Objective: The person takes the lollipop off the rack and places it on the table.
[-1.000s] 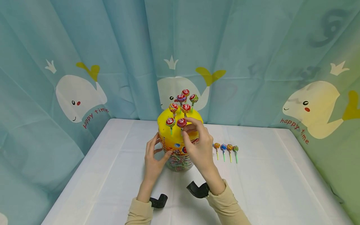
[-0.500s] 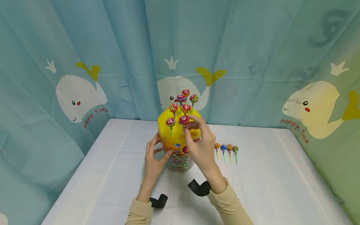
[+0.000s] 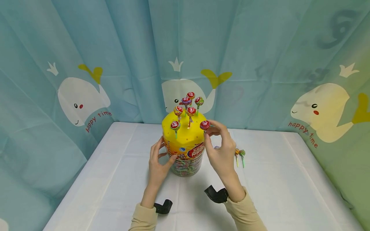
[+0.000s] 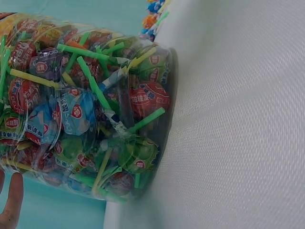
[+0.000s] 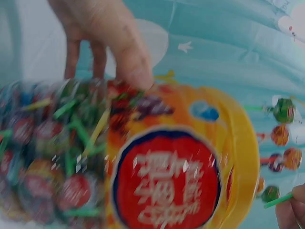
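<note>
A clear tub of lollipops with a yellow domed lid stands on the white table. Several lollipops stand stuck in the lid. My left hand holds the tub's left side, thumb on its front. My right hand pinches a red-wrapped lollipop by its stick, just off the lid's right edge. The left wrist view shows the tub wall packed with wrapped lollipops and a fingertip. In the blurred right wrist view, the tub label fills the frame.
A short row of loose lollipops lies on the table right of the tub, partly behind my right hand. A blue whale-print curtain closes in the back and sides. White tablecloth spreads left and right of the tub.
My right hand lifted the red lollipop out of the lid's front and carried it right, past the lid's edge. The left hand stayed on the tub.
</note>
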Demonstrator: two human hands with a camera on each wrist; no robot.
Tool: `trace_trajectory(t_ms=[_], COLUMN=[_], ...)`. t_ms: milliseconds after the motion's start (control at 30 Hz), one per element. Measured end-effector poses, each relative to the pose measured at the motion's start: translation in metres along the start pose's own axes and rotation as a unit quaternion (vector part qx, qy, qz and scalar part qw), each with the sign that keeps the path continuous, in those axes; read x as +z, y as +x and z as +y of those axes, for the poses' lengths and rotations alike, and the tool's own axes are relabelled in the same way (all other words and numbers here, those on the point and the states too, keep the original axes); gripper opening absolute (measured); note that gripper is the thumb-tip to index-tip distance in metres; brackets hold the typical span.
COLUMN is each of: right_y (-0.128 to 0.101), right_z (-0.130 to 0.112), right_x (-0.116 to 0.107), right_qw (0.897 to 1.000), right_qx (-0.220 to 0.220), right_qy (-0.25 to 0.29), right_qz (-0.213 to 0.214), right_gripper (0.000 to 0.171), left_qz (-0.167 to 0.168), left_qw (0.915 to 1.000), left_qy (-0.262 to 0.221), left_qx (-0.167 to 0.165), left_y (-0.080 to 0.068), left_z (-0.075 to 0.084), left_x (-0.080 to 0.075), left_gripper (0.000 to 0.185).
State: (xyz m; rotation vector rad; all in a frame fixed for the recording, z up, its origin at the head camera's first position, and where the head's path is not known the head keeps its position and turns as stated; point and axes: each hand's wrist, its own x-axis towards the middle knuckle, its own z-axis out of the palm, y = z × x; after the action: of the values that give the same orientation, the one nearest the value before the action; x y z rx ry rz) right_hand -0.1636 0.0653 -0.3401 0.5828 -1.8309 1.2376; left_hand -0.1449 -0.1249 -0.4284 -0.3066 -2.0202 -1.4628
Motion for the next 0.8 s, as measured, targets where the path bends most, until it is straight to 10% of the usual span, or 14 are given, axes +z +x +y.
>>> trace_trajectory(t_ms=[800], right_y=[-0.028], right_z=[0.049], right_x=[-0.037], right_qw=[0.996], right_qx=[0.043], right_qy=[-0.042], right_qz=[0.073], right_gripper=[0.039], left_qz=[-0.001], left_qw=[0.9999], left_qy=[0.01], left_qx=[0.007], left_y=[0.0], left_z=[-0.003], left_x=[0.001], left_gripper=[0.075])
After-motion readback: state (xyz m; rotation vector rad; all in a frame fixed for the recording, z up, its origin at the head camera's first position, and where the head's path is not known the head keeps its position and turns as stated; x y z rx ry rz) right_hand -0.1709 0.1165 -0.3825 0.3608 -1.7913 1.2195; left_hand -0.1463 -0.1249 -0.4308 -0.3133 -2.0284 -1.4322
